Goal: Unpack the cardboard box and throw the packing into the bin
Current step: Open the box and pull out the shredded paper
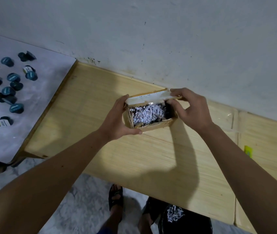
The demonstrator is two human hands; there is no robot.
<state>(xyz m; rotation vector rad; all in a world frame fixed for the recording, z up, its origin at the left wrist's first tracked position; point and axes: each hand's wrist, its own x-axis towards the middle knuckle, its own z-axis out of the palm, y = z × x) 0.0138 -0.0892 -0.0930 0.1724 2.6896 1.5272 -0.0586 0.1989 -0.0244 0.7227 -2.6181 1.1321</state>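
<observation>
Head view: cardboard box [151, 126] on wooden table [100, 132].

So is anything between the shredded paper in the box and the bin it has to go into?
Nothing visible. The cardboard box is open on top, its flap held back by the right hand, so the shredded paper is exposed. The black bin sits on the floor below the table edge, mouth open, some shreds already inside.
</observation>
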